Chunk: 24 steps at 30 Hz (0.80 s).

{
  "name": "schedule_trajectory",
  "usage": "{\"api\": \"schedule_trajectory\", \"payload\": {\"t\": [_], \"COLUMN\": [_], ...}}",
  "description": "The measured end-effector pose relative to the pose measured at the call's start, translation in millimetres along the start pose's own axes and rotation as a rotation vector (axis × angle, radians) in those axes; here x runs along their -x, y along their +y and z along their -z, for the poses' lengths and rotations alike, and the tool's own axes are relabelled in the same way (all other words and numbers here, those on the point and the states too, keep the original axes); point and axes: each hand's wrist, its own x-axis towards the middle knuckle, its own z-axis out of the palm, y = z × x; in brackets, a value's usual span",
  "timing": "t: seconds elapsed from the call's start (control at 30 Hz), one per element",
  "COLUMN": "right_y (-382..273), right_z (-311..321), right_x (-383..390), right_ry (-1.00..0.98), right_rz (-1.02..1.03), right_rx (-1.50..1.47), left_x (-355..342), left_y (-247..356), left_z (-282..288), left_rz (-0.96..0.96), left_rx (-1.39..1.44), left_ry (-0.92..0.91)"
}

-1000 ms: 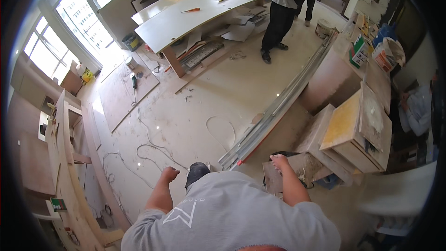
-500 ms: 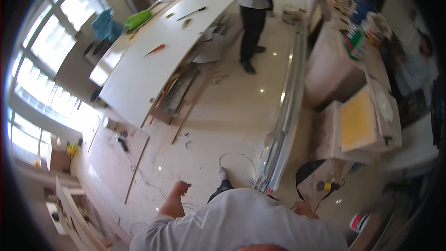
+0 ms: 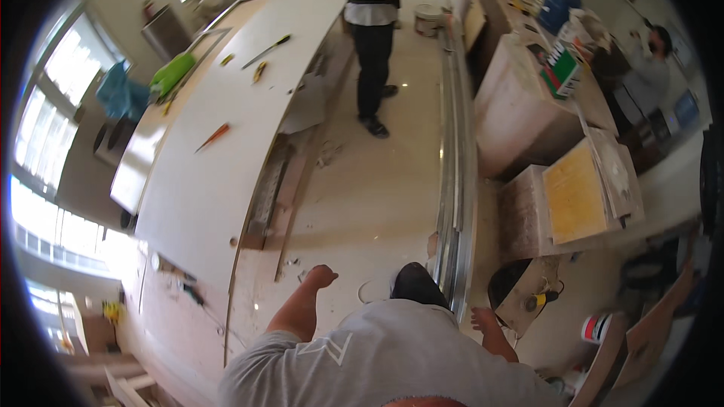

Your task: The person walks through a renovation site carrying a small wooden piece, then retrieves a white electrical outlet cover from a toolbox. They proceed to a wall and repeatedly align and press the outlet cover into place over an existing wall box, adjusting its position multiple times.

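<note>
The left hand (image 3: 322, 276) hangs beyond the white surface's (image 3: 181, 211) right edge; I cannot tell whether its curled grip is closed. The right hand (image 3: 485, 320), grip open, is near metal strips (image 3: 455, 211) lying along the floor (image 3: 354, 203).

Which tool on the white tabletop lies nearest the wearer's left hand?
The orange tool, lying alone nearest the left hand; the black-handled tool and yellow tools lie farther off.
</note>
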Motion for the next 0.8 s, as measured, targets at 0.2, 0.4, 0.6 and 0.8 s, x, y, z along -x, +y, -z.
{"api": "schedule_trajectory", "payload": {"t": [0.2,0.4,0.6,0.8], "right_y": [10.0,-134.8,-495.8,-724.8], "right_z": [13.5,46.4,32.4,19.0], "right_x": [-15.7,-168.5,-184.1,-140.4], "right_ry": [-0.235,-0.133,0.258,0.233], "right_rz": [0.411,0.137,0.384,0.766], "right_rx": [0.273,-0.051,0.151,0.155], "left_x": [-86.5,-161.7,-241.3,-423.2], "left_y": [33.6,-37.6,-75.2,-58.4], "left_z": [112.5,202.7,327.2,452.4], "left_rz": [-0.047,0.552,0.582,0.422], "left_rx": [0.245,0.396,0.597,0.639], "left_ry": [0.212,-0.247,0.008,-0.044]}}
